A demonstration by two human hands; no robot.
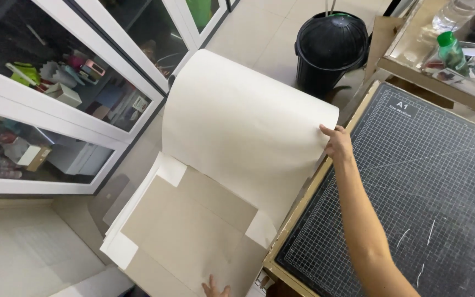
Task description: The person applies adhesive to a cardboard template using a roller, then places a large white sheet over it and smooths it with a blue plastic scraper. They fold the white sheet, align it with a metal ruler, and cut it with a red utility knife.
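Fingers of the right hand (pixel 336 142) are pinching the edge of a large cream sheet (pixel 243 126), the grip narrow, curling it up over the grey backing board (pixel 193 231) beside the table's cutting mat (pixel 413 181). The left hand (pixel 215 289) is pressing flat on the board, open. Peeling the sheet seems under way; next it likely needs lifting clear without creasing.

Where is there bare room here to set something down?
The dark gridded cutting mat is bare right of the right hand. The pale floor between the white glass-door cabinet and the black bin is free. The shelf with the green-capped bottle is crowded.
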